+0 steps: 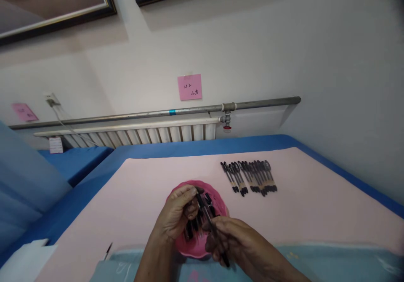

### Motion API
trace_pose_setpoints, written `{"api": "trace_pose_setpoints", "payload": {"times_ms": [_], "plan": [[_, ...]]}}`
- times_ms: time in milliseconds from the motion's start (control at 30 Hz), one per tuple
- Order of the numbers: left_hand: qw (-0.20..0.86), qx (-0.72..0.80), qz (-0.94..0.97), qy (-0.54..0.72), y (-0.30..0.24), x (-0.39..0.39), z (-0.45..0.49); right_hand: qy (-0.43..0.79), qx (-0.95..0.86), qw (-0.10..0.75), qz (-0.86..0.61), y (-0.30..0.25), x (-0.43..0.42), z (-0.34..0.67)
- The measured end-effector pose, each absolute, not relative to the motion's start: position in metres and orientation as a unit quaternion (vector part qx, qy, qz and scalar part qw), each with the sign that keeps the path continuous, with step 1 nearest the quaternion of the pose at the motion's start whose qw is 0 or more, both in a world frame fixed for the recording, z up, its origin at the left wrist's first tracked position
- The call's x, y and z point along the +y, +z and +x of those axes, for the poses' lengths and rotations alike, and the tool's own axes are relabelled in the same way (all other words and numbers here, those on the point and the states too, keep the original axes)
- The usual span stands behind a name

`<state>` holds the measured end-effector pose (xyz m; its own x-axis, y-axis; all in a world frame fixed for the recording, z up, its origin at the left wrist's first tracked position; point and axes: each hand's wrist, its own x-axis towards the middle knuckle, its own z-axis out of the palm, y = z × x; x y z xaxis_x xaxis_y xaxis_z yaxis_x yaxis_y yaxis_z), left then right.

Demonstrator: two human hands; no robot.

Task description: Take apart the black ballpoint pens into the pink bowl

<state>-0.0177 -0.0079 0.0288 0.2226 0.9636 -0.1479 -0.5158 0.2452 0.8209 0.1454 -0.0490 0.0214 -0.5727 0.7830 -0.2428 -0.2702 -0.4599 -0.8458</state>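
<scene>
Nearest us, teal cloth (322,262) along the bottom edge. Lower centre: our right hand (236,236) grips a slim pen (205,209), our left hand (176,214) pinched shut at its upper end; dark ends, greyish barrel, slanting. Beneath, pink basin (196,250) of loose pens (189,230), partly blocked by our hands. Right of centre, lined-up pens (259,176). Beyond, white radiator (164,135).

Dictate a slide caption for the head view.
Left hand and right hand hold a pen over a pink bowl of pens.
</scene>
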Motion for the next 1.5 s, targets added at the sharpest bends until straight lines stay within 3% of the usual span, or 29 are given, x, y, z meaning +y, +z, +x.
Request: {"api": "trace_pose_setpoints", "payload": {"times_ms": [567,900,1067,1367,1500], "plan": [[0.708,0.352,0.333,0.514,0.031,-0.01,-0.017,0.792,-0.398,0.316,-0.339,0.023,-0.05,0.147],[0.673,0.364,0.319,0.559,0.028,-0.004,-0.026,0.706,-0.49,0.294,-0.418,0.019,-0.05,0.146],[0.572,0.479,0.377,0.549,0.024,0.002,-0.044,0.654,-0.517,0.313,-0.454,0.016,-0.042,0.151],[0.252,0.706,0.618,0.237,0.017,0.006,-0.045,0.664,-0.488,0.339,-0.454,0.016,-0.036,0.155],[0.19,0.722,0.65,0.142,0.019,0.005,-0.043,0.666,-0.491,0.339,-0.447,0.009,-0.036,0.155]]}}
